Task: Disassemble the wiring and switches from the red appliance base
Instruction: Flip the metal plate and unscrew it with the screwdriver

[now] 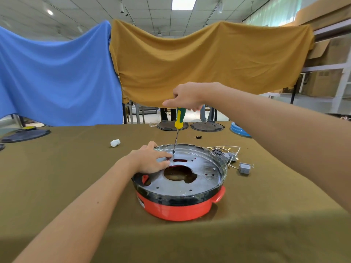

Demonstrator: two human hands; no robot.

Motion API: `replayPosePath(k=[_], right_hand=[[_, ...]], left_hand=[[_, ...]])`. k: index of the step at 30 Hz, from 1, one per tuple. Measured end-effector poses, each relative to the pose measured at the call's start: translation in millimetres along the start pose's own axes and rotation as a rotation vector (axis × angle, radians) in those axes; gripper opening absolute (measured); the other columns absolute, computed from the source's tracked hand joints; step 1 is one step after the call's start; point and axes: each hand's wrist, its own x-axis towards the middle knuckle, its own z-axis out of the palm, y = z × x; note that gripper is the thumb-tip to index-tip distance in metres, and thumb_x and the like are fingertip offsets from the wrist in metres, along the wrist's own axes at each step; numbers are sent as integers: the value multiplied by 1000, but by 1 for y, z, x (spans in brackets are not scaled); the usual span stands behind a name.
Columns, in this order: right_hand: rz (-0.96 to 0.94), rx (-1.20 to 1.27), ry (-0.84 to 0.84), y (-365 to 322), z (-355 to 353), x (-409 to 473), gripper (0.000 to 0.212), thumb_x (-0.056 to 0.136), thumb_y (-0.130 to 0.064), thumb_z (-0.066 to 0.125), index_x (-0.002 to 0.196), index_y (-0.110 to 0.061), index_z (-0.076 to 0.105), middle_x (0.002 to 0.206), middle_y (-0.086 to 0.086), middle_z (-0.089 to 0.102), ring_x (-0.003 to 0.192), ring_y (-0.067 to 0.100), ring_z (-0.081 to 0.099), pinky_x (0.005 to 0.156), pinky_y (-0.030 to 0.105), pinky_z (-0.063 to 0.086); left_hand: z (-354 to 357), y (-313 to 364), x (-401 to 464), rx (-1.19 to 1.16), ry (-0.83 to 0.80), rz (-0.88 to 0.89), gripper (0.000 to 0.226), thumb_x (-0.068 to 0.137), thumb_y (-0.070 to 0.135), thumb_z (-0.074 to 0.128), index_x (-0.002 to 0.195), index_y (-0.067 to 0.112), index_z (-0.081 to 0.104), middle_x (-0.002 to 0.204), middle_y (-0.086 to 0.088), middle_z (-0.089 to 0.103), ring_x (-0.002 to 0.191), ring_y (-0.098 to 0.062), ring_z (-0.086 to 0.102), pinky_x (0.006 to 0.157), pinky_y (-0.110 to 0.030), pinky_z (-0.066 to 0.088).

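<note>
The red appliance base (176, 209) sits mid-table, topped by a round grey metal plate (201, 179) with a large cut-out and small holes. My left hand (152, 160) lies flat on the plate's far left part, fingers spread. My right hand (187, 97) grips the green and yellow handle of a screwdriver (179, 120) from above. Its shaft stands almost upright and its tip touches the plate close to my left fingertips. A tangle of white wires with grey switches (230, 157) lies on the cloth just right of the base.
An olive cloth covers the table (76, 168). A white wad (115, 142) lies left of the base, a small black part (199, 137) behind it. Dark round plates (207, 126) and a blue ring (240, 130) line the far edge. Blue and mustard cloths hang behind.
</note>
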Motion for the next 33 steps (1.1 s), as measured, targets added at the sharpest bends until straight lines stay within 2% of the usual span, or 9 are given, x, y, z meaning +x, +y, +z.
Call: replayPosePath(k=[3, 6, 9, 12, 15, 20, 24, 30, 33], right_hand=[[-35, -85, 74, 4, 3, 5, 43, 102, -50, 43, 105, -9, 56, 84, 3, 57, 75, 20, 56, 67, 33, 44], [-128, 233, -24, 6, -1, 1, 10, 96, -16, 57, 106, -13, 56, 97, 4, 57, 77, 18, 53, 63, 27, 47], [-171, 419, -58, 8, -2, -4, 33, 79, 10, 57, 104, -11, 60, 99, 9, 57, 79, 19, 52, 57, 22, 45], [-146, 255, -28, 8, 1, -3, 18, 87, -15, 68, 103, -14, 59, 92, 3, 56, 74, 17, 50, 57, 25, 41], [-51, -24, 48, 11, 4, 0, 44, 97, -57, 49, 101, -14, 54, 86, 2, 57, 73, 18, 53, 60, 30, 40], [-115, 213, 61, 16, 6, 0, 13, 98, -24, 58, 105, -13, 57, 97, 3, 56, 71, 11, 49, 59, 23, 39], [-123, 409, -14, 17, 2, -7, 35, 80, 4, 61, 111, -12, 58, 105, 9, 55, 81, 19, 52, 66, 31, 45], [-50, 134, 48, 16, 8, -4, 40, 97, -52, 54, 107, -14, 52, 89, 1, 57, 76, 16, 54, 65, 29, 47], [-90, 147, 116, 18, 12, -1, 26, 100, -35, 55, 111, -11, 55, 90, -2, 52, 77, 15, 50, 61, 26, 38]], left_hand=[[1, -1, 1, -4, -2, 2, 46, 95, 67, 31, 141, 62, 30, 154, -5, 18, 140, -31, 28, 110, -53, 31], [1, -2, 2, -2, 2, 6, 46, 95, 67, 31, 141, 61, 31, 154, -5, 18, 140, -31, 28, 109, -53, 32], [1, -2, 2, -3, 4, 10, 46, 95, 67, 32, 141, 60, 31, 155, -4, 17, 141, -31, 27, 109, -53, 31], [0, -1, 2, -15, 5, 6, 46, 96, 65, 33, 142, 60, 31, 155, -3, 17, 140, -30, 27, 108, -51, 32], [0, -1, 0, -22, 3, 9, 46, 96, 64, 33, 142, 59, 32, 155, -3, 17, 140, -31, 27, 108, -51, 32], [-1, 1, -1, -18, -2, 8, 47, 96, 64, 34, 142, 59, 31, 155, -3, 17, 141, -31, 27, 109, -51, 31], [-2, 1, -2, -23, -5, 8, 47, 96, 64, 34, 142, 58, 32, 155, -4, 17, 140, -32, 27, 109, -52, 31], [-2, 2, -2, -10, -7, 12, 47, 97, 63, 33, 143, 57, 31, 155, -7, 18, 140, -32, 28, 111, -53, 31], [-3, 2, -2, -13, -13, 11, 47, 97, 64, 34, 143, 57, 31, 155, -6, 17, 140, -32, 28, 111, -53, 31]])
